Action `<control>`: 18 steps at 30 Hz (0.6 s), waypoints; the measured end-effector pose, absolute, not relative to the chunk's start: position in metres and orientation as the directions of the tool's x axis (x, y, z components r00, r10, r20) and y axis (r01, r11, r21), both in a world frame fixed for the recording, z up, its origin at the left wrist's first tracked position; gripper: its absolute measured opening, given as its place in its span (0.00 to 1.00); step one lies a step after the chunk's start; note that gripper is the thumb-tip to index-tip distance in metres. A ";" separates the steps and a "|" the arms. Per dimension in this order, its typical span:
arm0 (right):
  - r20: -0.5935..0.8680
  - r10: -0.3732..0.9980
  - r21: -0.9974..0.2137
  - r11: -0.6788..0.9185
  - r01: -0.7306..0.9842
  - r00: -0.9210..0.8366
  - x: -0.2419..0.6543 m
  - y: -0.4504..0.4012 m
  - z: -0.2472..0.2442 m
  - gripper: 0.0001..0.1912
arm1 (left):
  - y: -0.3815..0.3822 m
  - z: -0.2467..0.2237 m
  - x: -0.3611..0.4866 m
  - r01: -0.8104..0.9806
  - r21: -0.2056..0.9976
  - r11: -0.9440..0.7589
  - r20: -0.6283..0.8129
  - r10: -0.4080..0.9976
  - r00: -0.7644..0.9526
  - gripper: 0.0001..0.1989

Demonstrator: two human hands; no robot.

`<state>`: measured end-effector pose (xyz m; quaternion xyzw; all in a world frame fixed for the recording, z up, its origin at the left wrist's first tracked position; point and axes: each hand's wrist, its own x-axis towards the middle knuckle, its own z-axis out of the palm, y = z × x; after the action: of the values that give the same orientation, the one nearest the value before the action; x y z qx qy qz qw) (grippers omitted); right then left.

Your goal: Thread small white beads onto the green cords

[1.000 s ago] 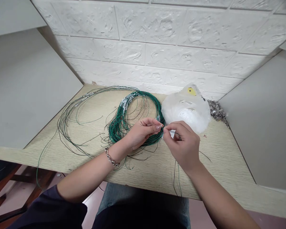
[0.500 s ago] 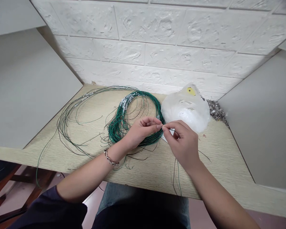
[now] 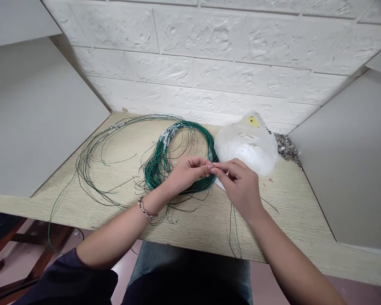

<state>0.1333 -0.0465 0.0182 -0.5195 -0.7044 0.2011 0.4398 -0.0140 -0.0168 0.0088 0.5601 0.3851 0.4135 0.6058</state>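
Note:
Over the right side of a round coil of green wires (image 3: 155, 169), my left hand (image 3: 190, 173) is closed in a pinch on something too small to make out. My right hand (image 3: 239, 182) meets it fingertip to fingertip, pinching a thin dark wire. Two loose wire ends (image 3: 235, 231) hang below the right hand towards the table's front edge. White beads or sleeves (image 3: 168, 136) sit on the coil's upper left. Part of a white paper (image 3: 220, 183) shows between the coil and my right hand.
A looser bundle of wires (image 3: 82, 163) curves across the table's left. A white translucent bag (image 3: 246, 148) with a yellow sticker lies behind my right hand. Small metallic bits (image 3: 287, 148) are heaped by the right panel (image 3: 352, 161). Another panel (image 3: 44, 114) stands left, below a white brick wall (image 3: 216, 72).
My right hand has shifted slightly left, and its fingertips now press against those of my left hand. The hanging wire ends have moved slightly left with it.

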 end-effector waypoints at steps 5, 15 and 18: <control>0.232 0.973 -0.881 0.217 0.420 -0.016 0.135 -0.044 0.016 0.08 | -0.014 0.012 -0.017 -0.039 0.999 0.032 -0.015 0.924 0.383 0.08; -0.260 0.944 -0.941 -0.295 -0.165 -0.204 0.135 -0.034 0.013 0.09 | -0.007 0.012 -0.023 -0.413 0.885 0.215 -0.100 0.954 0.282 0.05; -0.304 0.918 -0.911 -0.359 -0.203 -0.255 0.136 -0.034 0.014 0.11 | -0.006 0.012 -0.024 -0.461 0.857 0.229 -0.105 0.954 0.279 0.04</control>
<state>0.1359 -0.0337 0.0142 -0.4543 -0.3934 0.6877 0.4074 -0.0239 -0.0057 0.0117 0.3695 0.3339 0.4988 0.7094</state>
